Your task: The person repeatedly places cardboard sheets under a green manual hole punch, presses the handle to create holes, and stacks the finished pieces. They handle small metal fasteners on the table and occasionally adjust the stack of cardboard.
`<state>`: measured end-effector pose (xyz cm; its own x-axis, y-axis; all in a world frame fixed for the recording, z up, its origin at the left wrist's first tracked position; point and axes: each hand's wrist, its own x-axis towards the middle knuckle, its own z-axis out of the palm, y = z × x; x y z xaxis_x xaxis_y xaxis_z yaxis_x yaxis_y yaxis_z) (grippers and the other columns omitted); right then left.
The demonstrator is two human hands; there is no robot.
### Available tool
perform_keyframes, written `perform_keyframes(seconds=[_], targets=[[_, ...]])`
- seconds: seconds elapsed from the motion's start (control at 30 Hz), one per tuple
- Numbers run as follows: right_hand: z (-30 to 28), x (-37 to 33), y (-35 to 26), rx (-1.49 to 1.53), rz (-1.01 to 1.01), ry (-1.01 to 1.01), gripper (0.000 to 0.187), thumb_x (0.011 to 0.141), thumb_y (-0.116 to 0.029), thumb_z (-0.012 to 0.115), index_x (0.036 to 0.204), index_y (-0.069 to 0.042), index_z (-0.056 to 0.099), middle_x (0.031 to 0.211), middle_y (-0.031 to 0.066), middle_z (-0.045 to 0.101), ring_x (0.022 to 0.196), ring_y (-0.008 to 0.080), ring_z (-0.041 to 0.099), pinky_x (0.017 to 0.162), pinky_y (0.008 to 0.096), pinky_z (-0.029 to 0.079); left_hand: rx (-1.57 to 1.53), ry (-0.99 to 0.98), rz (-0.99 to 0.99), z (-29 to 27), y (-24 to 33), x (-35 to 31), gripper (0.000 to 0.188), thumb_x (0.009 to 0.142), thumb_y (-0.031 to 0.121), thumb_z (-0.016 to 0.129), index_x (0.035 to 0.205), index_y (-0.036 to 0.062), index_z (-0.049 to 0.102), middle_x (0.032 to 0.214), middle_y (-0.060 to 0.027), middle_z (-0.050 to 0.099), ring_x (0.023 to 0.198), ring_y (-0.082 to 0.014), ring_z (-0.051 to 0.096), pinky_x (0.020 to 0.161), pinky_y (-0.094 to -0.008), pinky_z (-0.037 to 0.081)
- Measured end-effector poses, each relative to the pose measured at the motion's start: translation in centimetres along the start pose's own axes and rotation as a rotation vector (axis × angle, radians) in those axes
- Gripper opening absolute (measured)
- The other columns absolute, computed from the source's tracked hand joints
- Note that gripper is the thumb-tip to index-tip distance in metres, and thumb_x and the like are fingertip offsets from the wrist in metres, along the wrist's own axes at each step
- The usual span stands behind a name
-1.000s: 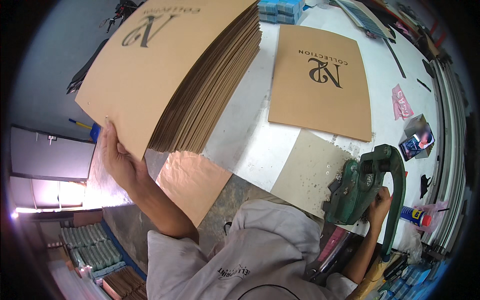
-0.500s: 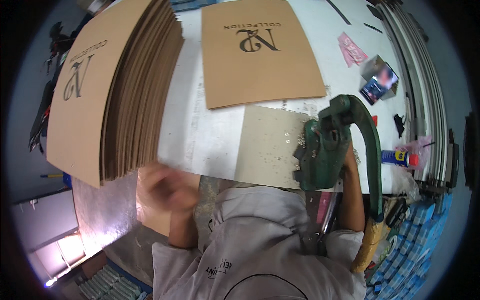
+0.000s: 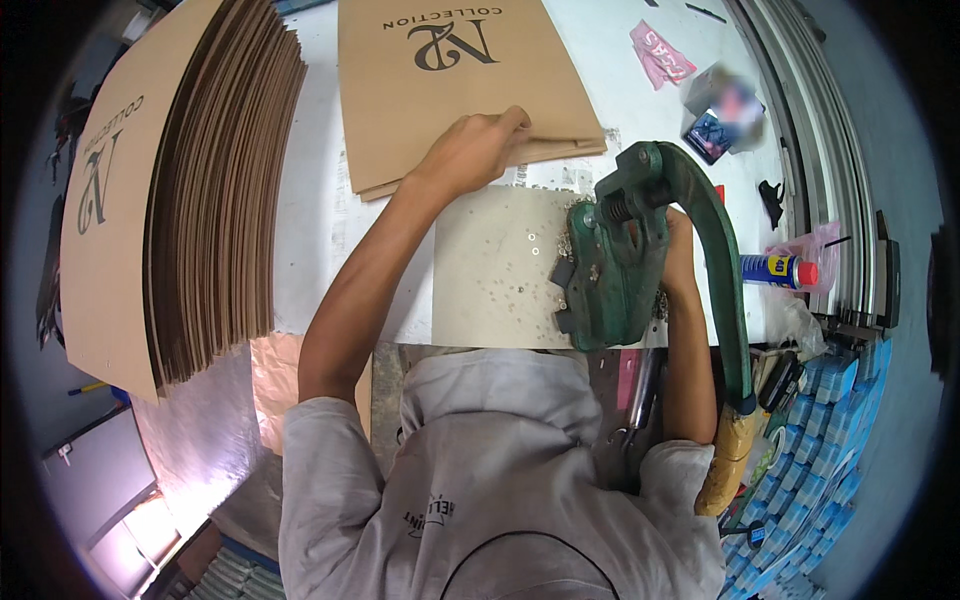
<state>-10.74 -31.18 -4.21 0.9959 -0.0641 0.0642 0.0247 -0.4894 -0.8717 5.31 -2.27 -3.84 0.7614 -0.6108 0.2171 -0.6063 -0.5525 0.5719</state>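
My left hand [image 3: 474,152] reaches across to the near edge of a small pile of flat brown paper bags [image 3: 440,110] with dark print. Its fingers are closed at that edge, which shows slightly parted layers beside them. At right a green hand-lever eyelet press [image 3: 620,270] stands on a beige board [image 3: 490,265]. Small metal rings [image 3: 533,237] lie scattered on the board. My right hand [image 3: 678,240] is behind the press, on its right side; the press hides its fingers. The press's long lever [image 3: 728,290] curves down to a tape-wrapped handle [image 3: 727,465].
A tall stack of brown bags [image 3: 225,190] stands at left. Along the right lie a phone [image 3: 710,137] by a box, a pink wrapper [image 3: 660,55], a blue spray can with red cap [image 3: 780,271] and long metal rails [image 3: 800,130]. Blue-wrapped packs [image 3: 800,460] sit lower right.
My left hand has moved from beside the left stack, up and right onto the near edge of the bag pile. The whole view has shifted, while my right hand stays behind the press.
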Motion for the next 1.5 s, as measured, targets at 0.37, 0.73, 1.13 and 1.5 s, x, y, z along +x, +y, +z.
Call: perform_keyframes(seconds=[0.37,0.73,1.13,1.5], targets=[[1.4,1.7,-2.3,0.656,0.440,0.063,0.031,0.102,-0.017,0.062,0.126,0.003,0.067,0.115,0.0118,0.072,0.101,0.0193,0.069,0.088,0.0339,0.058,-0.023,0.207,0.191,5.2,6.9,-3.1,0.024,0.089,0.000,0.062,0.111,-0.0003,0.070,0.128,-0.0215,0.069,0.114,-0.0376,0.068,0.092,-0.0443,0.057],[1.1,-0.2,-3.0,0.379,0.386,0.179,0.012,0.096,-0.011,0.066,0.095,-0.001,0.072,0.081,0.0028,0.067,0.067,0.0105,0.061,0.059,0.0263,0.048,-0.148,0.115,0.137,5.6,8.4,-4.6,0.029,0.083,0.016,0.076,0.109,0.0027,0.078,0.118,-0.0134,0.069,0.113,-0.0319,0.064,0.100,-0.0436,0.049],[-6.2,-6.2,-14.8,-0.504,-0.126,0.203,0.051,0.110,-0.038,0.044,0.142,-0.001,0.059,0.135,0.0186,0.064,0.112,0.0241,0.064,0.093,0.0394,0.051,-0.062,0.166,0.116,6.0,8.2,-4.4,0.020,0.080,0.021,0.081,0.091,0.0041,0.080,0.112,-0.0092,0.068,0.104,-0.0295,0.064,0.093,-0.0432,0.049],[-4.1,-12.0,-18.5,-0.849,-0.394,-0.395,0.086,0.092,-0.081,0.052,0.150,-0.018,0.059,0.164,0.0262,0.038,0.150,0.0552,0.033,0.118,0.0773,0.016,0.001,0.087,0.228,6.0,7.9,-5.0,0.026,0.085,0.015,0.076,0.110,0.0070,0.079,0.129,-0.0114,0.067,0.114,-0.0334,0.064,0.100,-0.0471,0.049]])
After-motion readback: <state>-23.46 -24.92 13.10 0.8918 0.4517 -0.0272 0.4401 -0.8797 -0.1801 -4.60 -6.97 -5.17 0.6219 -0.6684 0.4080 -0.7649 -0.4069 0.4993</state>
